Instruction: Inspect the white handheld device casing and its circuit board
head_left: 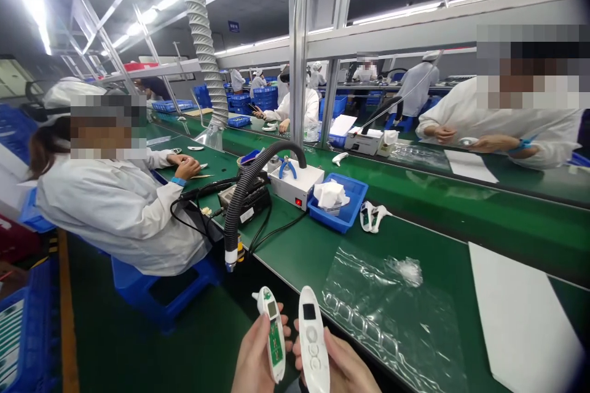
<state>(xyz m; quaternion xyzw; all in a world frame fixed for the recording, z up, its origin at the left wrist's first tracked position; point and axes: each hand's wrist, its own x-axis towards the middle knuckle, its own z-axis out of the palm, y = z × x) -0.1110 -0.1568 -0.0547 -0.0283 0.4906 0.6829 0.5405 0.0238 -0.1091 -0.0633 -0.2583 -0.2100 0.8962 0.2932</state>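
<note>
Your left hand (255, 357) is closed around a white handheld unit (275, 334), which shows a green circuit board (276, 344) and a small display, and stands up from your fingers. Your right hand (342, 368) is closed around the lower end of a white plastic casing (313, 344), which has a dark screen window and round button shapes on its face. The two are held just apart, above the near edge of the green bench (295, 270).

Beyond your right hand, a crumpled clear plastic bag (391, 325) lies flat on the bench, with a white sheet (520, 319) to its right. Farther along sit two more white units with green boards (373, 216), beside a blue bin (338, 204) holding white wipes. Next to it are a white benchtop box (295, 183), blue-handled pliers (287, 167) and a black soldering station (244, 199). A black corrugated hose (249, 187) arches from the box, its tip hanging over the bench edge. To your left, a co-worker (115, 209) in a white smock sits on a blue stool (161, 282), working at the same bench. Another co-worker (498, 123) faces you from across the divider.
</note>
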